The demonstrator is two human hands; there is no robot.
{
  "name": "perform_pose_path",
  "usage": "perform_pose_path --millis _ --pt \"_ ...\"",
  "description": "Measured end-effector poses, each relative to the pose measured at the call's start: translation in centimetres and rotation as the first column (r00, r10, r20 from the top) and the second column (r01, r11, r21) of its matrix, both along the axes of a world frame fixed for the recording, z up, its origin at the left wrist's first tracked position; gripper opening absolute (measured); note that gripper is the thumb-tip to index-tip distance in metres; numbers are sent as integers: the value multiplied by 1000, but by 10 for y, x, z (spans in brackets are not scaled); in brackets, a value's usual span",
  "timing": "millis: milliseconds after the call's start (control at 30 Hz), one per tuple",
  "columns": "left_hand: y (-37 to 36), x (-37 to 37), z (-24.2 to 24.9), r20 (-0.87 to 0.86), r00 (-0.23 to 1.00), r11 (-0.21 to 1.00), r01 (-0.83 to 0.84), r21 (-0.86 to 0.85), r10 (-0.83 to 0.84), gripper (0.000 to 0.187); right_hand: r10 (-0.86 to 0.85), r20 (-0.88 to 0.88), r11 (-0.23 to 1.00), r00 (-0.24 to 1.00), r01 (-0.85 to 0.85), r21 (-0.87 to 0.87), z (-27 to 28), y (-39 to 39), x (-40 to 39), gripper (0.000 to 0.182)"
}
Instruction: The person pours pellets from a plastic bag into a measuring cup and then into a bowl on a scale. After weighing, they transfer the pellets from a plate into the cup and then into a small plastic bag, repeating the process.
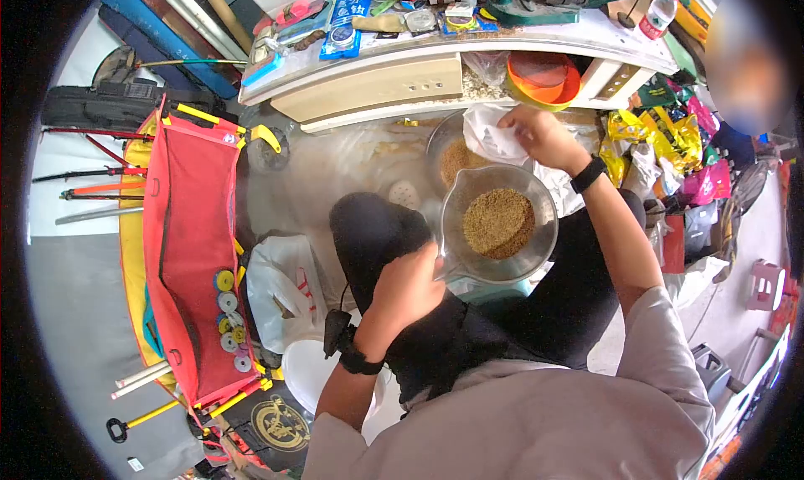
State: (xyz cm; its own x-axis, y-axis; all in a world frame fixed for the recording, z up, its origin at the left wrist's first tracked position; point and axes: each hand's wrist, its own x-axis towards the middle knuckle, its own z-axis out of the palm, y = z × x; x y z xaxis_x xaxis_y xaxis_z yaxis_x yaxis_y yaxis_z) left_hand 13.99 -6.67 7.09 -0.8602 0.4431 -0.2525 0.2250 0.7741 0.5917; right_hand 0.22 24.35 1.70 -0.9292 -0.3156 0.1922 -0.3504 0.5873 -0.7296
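Over my lap is a metal bowl point(499, 224) with a handle, holding brown grain-like material point(497, 221). My left hand point(407, 289) is closed round the bowl's handle at its lower left. Above the bowl, my right hand point(544, 136) pinches the edge of a white plastic bag point(494, 135). The bag hangs partly over a second metal bowl point(442, 136), which stands behind the first and has tan grains in it. What the bag contains is hidden.
A cluttered white bench point(368, 49) runs across the top, with an orange bowl point(544, 76) on its lower shelf. A red fabric trough point(197, 254) stands at left, near a white bucket point(314, 371). Yellow packets point(657, 136) lie at right. A person is at the upper right.
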Motion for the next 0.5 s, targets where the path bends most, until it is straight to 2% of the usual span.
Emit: perform_pose_path --millis 100,133,200,300,333,367,467,500 --pt "4 -13 8 85 996 998 31 -53 -26 20 163 -29 985 986 -161 57 -11 -3 3 49" --pt "6 -17 8 95 995 998 46 -47 -42 19 152 -18 988 988 -151 42 -8 -7 5 49" --pt "12 -25 9 118 990 996 80 -43 -74 19 114 -25 945 993 -100 312 1 -14 4 54" --pt "18 -37 9 190 974 982 150 -116 -126 19 145 -26 933 989 -128 338 -4 -8 -8 60" --pt "19 -41 8 205 966 978 181 -108 -156 19 152 -55 943 987 -128 307 -5 -7 -9 51" --pt "18 -44 7 219 959 974 207 -97 -181 19 146 -49 945 988 -125 302 -7 -6 -10 51" --pt "17 -57 1 239 939 963 266 -40 -249 19 346 -4 937 938 -346 47 -12 -7 -13 46" --pt "17 -61 -1 246 938 964 262 -39 -245 19 350 2 936 937 -350 44 -12 -9 -13 46"
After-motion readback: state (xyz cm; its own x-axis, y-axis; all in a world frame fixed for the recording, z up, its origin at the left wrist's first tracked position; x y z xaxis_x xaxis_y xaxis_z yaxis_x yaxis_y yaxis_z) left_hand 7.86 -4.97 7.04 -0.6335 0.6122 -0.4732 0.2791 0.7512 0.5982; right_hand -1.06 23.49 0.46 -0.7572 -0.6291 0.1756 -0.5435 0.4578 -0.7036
